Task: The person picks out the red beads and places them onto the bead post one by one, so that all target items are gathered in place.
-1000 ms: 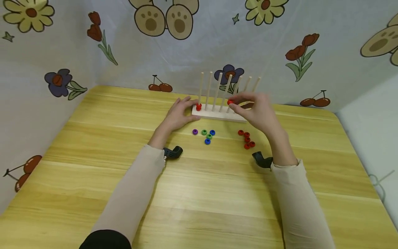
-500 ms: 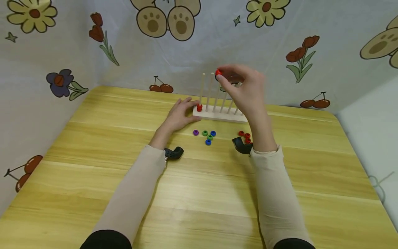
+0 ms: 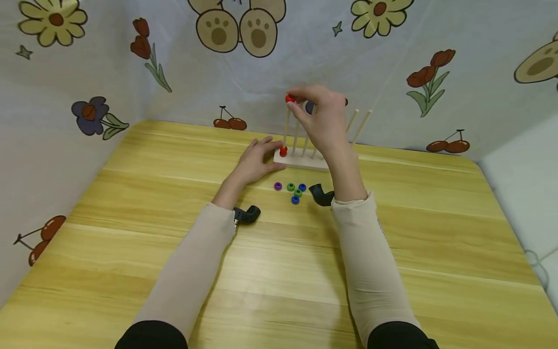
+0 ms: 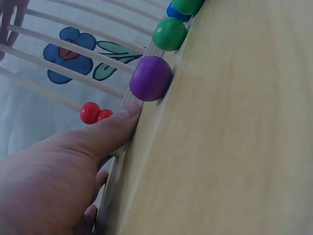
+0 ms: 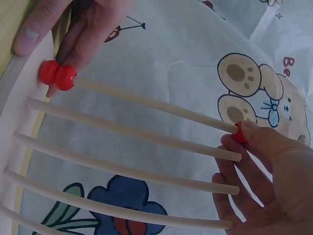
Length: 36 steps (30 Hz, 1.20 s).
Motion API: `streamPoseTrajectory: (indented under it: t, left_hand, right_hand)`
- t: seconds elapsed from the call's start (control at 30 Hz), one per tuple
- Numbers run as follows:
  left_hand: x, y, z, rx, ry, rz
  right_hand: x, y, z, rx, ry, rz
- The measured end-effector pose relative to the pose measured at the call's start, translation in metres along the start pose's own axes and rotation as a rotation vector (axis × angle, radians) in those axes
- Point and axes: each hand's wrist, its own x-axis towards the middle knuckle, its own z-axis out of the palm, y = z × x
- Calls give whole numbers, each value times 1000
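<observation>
My right hand (image 3: pixel 323 116) pinches a red bead (image 3: pixel 289 98) between thumb and forefinger at the top of the leftmost peg. In the right wrist view that bead (image 5: pixel 238 132) sits at the peg's tip, partly covered by the thumb. Two red beads (image 5: pixel 65 77) are stacked at the foot of the same peg. My left hand (image 3: pixel 254 162) grips the left end of the pale wooden peg stand (image 3: pixel 305 162), thumb in front and fingers behind. Its thumb (image 4: pixel 115 128) presses the base's front edge in the left wrist view.
In front of the stand lie a purple bead (image 3: pixel 278 186), two green beads (image 3: pixel 290 187) and two blue beads (image 3: pixel 295 199). A patterned cloth (image 3: pixel 183 72) hangs behind the wooden table (image 3: pixel 270 291). The right forearm covers the spot where loose red beads lay.
My right hand has risen and moved left with the red bead, from over the stand's middle to the leftmost peg's top. The left hand stays on the base.
</observation>
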Motion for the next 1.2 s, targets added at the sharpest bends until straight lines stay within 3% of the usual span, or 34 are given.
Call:
streamPoseTrajectory:
  t: [0.5,0.67,1.0,1.2]
  left_hand:
    - [-1,2,2,-30,-10,-32]
    - [0,2,1,-18,-6,-33]
    - [0,0,2,-17,-8,-62]
    - [2,1,3,-14,-12,-73]
  right_hand:
    - [-5,-2,-4,-49,-98,48]
    - [-10,0,-11,-5,-54,63]
    - [-26,11,-36,168,43,-27]
    - [-45,24,-55,220,33,23]
